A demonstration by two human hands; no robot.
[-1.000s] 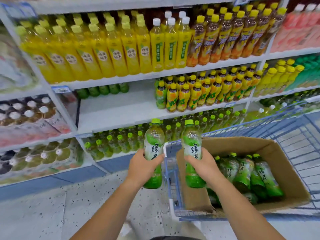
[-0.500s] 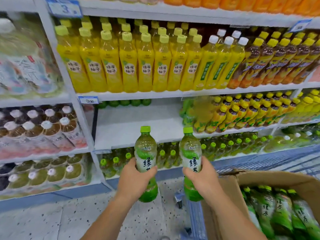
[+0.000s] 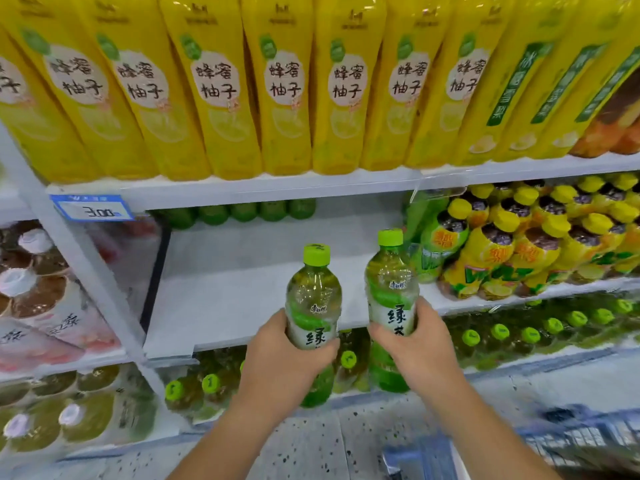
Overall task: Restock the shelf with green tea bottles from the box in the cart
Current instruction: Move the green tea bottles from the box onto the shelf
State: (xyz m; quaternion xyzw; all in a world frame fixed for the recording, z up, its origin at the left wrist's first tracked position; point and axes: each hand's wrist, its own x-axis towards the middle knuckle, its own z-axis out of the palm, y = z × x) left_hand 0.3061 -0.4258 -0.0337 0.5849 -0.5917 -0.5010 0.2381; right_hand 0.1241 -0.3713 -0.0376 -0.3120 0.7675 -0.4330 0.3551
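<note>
bottles (image 3: 312, 299) (image 3: 391, 282) nearer the shelf (image 3: 235, 299) (upright, midsections in each grip (image 3: 277, 358) (image 3: 424, 344)).

Near centre, the left bottle (image 3: 313, 299) and right bottle (image 3: 391, 282) are clear, glossy plastic with smooth film labels and matt plastic caps (image 3: 316, 254). At 9 o'clock, the shelf (image 3: 225, 289) looks like smooth, matt white-painted metal. At 12 o'clock, yellow bottles (image 3: 284, 98) wear shiny plastic wrap. At 6 o'clock, the floor (image 3: 311, 441) is smooth speckled stone.
</note>
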